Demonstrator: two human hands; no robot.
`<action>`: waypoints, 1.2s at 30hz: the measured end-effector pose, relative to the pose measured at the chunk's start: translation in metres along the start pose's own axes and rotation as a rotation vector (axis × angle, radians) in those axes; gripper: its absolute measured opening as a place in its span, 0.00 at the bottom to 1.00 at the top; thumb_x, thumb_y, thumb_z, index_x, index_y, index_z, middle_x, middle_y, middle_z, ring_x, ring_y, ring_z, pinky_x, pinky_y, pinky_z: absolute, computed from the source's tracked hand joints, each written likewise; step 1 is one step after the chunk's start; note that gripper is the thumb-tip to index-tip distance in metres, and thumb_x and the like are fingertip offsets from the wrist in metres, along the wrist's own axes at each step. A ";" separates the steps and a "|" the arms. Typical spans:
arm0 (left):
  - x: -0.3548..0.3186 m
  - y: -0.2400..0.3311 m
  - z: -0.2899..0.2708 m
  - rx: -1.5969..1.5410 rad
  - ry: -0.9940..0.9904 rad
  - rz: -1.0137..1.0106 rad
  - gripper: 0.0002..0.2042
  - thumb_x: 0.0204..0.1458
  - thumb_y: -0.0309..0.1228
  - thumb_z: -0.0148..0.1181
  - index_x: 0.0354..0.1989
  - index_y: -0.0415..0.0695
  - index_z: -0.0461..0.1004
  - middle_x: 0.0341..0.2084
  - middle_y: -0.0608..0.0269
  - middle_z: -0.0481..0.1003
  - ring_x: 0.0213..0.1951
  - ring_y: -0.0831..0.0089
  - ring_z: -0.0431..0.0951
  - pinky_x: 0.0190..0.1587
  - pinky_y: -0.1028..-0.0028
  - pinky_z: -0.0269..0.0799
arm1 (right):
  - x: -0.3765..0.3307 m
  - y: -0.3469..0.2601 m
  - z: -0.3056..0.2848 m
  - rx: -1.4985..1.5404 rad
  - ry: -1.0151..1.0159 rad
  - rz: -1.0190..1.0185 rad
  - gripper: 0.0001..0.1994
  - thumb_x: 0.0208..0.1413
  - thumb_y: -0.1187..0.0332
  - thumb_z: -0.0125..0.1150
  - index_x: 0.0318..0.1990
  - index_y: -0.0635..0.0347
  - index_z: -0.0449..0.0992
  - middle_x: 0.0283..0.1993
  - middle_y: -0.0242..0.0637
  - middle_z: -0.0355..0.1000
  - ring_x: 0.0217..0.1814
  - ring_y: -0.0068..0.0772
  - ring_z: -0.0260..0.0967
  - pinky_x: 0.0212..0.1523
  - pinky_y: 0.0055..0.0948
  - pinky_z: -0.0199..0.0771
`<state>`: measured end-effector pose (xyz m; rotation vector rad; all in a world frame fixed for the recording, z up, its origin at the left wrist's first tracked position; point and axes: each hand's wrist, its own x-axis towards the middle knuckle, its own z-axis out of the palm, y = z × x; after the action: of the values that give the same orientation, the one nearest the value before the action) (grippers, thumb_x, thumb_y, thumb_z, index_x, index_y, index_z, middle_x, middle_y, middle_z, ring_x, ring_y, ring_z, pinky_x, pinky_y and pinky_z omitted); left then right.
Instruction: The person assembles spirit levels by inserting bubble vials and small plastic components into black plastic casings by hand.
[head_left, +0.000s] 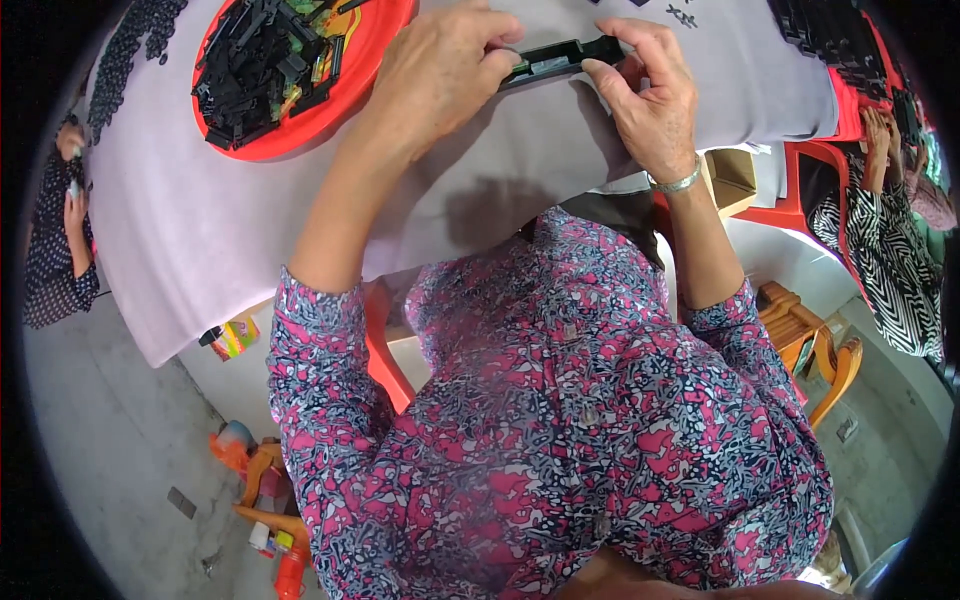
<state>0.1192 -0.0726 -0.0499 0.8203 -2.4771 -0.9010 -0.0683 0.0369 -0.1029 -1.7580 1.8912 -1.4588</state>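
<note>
A: Both hands up at the far edge of the desk [200, 230], and that long black plastic part [560, 58] lies crosswise between them.

B: Right, long axis left to right. Left hand [440, 70] pinches the near end, right hand [650, 95] clamps the other. Neither nearer; it spans both.

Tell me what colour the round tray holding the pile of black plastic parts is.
The round plastic tray is bright red-orange, seen best in the head view, upper left of the table.
</note>
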 end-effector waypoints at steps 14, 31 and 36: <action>0.004 -0.022 0.016 -0.092 -0.125 0.006 0.10 0.52 0.24 0.58 0.42 0.35 0.77 0.30 0.59 0.75 0.32 0.70 0.75 0.37 0.71 0.71 | -0.006 -0.001 0.004 -0.083 -0.020 -0.002 0.16 0.46 0.74 0.71 0.45 0.58 0.79 0.51 0.35 0.70 0.25 0.17 0.64 0.30 0.20 0.70; -0.013 -0.027 0.034 -0.206 -0.046 -0.187 0.11 0.51 0.20 0.57 0.44 0.36 0.77 0.32 0.63 0.79 0.35 0.77 0.77 0.40 0.76 0.74 | -0.007 0.021 0.032 0.444 0.233 -0.473 0.19 0.39 0.78 0.70 0.43 0.64 0.75 0.43 0.40 0.66 0.29 0.26 0.63 0.26 0.23 0.65; -0.021 -0.039 0.048 -0.169 -0.012 -0.107 0.10 0.52 0.21 0.56 0.43 0.36 0.77 0.31 0.62 0.78 0.33 0.77 0.76 0.39 0.74 0.73 | -0.018 -0.022 0.006 0.014 -0.058 0.049 0.18 0.39 0.77 0.70 0.41 0.64 0.75 0.39 0.39 0.65 0.28 0.27 0.61 0.26 0.24 0.64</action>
<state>0.1254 -0.0615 -0.1138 0.8973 -2.3459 -1.1381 -0.0442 0.0532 -0.0981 -1.7155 1.8777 -1.3858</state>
